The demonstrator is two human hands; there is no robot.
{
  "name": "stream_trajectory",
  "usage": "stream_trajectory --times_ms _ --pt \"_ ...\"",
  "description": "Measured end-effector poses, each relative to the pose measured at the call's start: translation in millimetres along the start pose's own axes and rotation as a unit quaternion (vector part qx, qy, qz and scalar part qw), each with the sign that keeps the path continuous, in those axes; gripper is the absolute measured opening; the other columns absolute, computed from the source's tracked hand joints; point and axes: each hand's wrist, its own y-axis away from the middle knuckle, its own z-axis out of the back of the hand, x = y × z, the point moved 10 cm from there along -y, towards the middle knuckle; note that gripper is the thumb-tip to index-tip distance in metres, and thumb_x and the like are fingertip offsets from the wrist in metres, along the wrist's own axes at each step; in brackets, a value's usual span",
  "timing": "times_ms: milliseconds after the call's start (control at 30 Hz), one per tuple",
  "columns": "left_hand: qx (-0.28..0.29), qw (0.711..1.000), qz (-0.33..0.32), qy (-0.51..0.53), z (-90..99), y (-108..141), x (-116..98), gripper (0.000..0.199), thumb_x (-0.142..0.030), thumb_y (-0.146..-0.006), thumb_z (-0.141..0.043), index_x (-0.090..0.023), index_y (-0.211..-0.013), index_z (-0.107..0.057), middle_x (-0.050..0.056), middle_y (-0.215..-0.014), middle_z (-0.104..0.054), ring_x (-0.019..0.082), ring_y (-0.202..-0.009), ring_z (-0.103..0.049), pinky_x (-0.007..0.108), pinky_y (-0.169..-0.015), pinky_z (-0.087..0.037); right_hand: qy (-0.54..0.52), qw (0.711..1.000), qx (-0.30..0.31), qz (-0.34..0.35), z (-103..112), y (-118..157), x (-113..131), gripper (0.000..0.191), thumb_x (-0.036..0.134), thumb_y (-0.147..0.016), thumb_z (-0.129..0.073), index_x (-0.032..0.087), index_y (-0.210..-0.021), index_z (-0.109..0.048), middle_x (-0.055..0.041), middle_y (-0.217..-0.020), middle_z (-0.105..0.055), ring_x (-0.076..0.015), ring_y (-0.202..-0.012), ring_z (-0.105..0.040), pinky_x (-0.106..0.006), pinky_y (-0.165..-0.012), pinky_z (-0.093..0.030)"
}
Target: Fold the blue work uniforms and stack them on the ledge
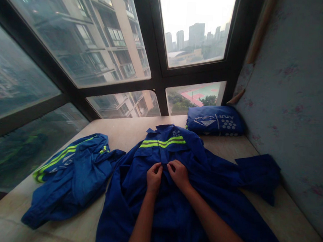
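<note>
A blue work jacket [144, 167] with a yellow-green reflective stripe across the chest lies spread out, collar toward the window, one sleeve stretched to the right. Over its front placket, just below the stripe, my left hand [154, 176] pinches the fabric between thumb and finger. My right hand [179, 174] pinches the other side of the placket a short way to the right. Whether a button or snap is between the fingers is too small to tell.
Left of the jacket lies a second, crumpled blue garment [74, 177] with reflective stripes. A rolled blue garment [216, 120] with white print sits at the back right corner. The pale ledge [122, 127] meets dark-framed windows [159, 69] behind and a patterned wall [295, 108] on the right.
</note>
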Motion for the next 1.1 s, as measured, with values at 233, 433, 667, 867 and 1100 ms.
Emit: stream_trajectory --times_ms 233,433,667,867,1100 --pt "0.012 0.999 -0.026 -0.027 -4.5 1 -5 0.026 -0.038 -0.077 -0.067 -0.017 -0.091 -0.076 0.009 -0.091 -0.077 0.024 -0.086 -0.072 0.036 -0.083 -0.056 -0.008 1.0 -0.027 -0.007 7 1 1 0.016 0.017 -0.088 -0.054 0.021 -0.095 -0.068 -0.0057 -0.09 -0.067 -0.0184 -0.08 -0.064 -0.028 -0.076 -0.05" --pt "0.032 0.996 -0.059 -0.062 -12.1 3 -14 0.018 -0.028 -0.076 -0.064 -0.019 -0.087 -0.076 0.007 -0.086 -0.076 0.023 -0.084 -0.071 0.037 -0.084 -0.055 0.034 0.998 0.027 0.035 -4 6 14 0.015 0.02 -0.09 -0.054 0.023 -0.097 -0.067 -0.0052 -0.093 -0.066 -0.0198 -0.086 -0.064 -0.027 -0.076 -0.049" --pt "0.045 0.992 -0.079 -0.083 -14.6 6 -20 0.018 -0.027 -0.078 -0.063 -0.019 -0.088 -0.076 0.007 -0.086 -0.076 0.023 -0.083 -0.071 0.036 -0.082 -0.056 0.047 0.998 0.043 -0.018 -10 5 1 0.014 0.023 -0.091 -0.053 0.024 -0.095 -0.066 -0.0052 -0.094 -0.068 -0.0202 -0.084 -0.065 -0.027 -0.07 -0.046" --pt "0.048 0.991 -0.083 -0.094 -14.6 5 -16 0.021 -0.031 -0.079 -0.064 -0.019 -0.092 -0.076 0.008 -0.09 -0.077 0.023 -0.084 -0.072 0.036 -0.082 -0.057 0.034 0.998 0.044 -0.039 -9 3 -4 0.016 0.024 -0.092 -0.05 0.023 -0.09 -0.066 -0.0049 -0.09 -0.07 -0.0195 -0.082 -0.065 -0.026 -0.07 -0.043" --pt "0.044 0.987 -0.098 -0.118 -17.0 4 -15 0.025 -0.032 -0.082 -0.061 -0.017 -0.097 -0.075 0.009 -0.095 -0.077 0.024 -0.087 -0.072 0.037 -0.084 -0.057 0.005 0.997 0.036 -0.073 -6 0 -16 0.018 0.028 -0.092 -0.051 0.021 -0.088 -0.067 -0.004 -0.083 -0.071 -0.0187 -0.079 -0.066 -0.025 -0.069 -0.043"
